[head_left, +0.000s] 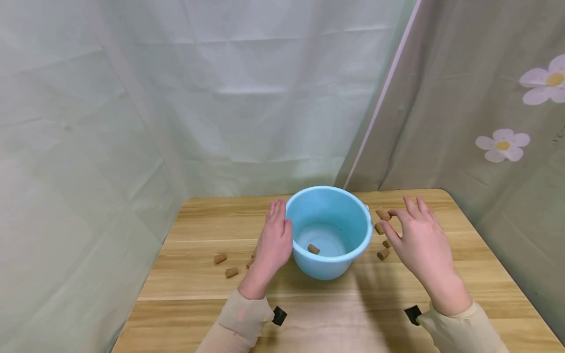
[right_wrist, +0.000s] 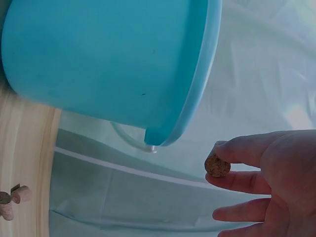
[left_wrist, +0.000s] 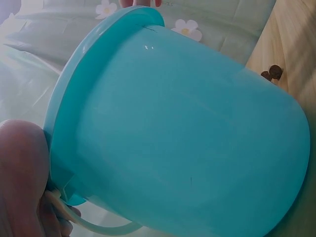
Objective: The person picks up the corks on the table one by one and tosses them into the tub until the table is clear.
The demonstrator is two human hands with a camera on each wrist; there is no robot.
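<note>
A light-blue plastic bucket (head_left: 324, 268) stands upright on the wooden table, with one cork (head_left: 313, 249) lying on its bottom. Along the bucket's left side, my left hand (head_left: 274, 241) rests against the rim with its fingers extended; the left wrist view shows the thumb (left_wrist: 22, 168) at the rim, close to the handle (left_wrist: 106, 229). To the right of the bucket, my right hand (head_left: 424, 243) pinches a cork (right_wrist: 217, 163) between thumb and index finger. Its other fingers are spread. The held cork is raised in the air, about level with the rim.
On the left part of the table lie several corks (head_left: 231, 272), some partly behind my left hand. Several more corks (head_left: 383, 254) lie between the bucket and my right hand. Pale curtains (head_left: 265, 98) hang behind and beside the table (head_left: 176, 314).
</note>
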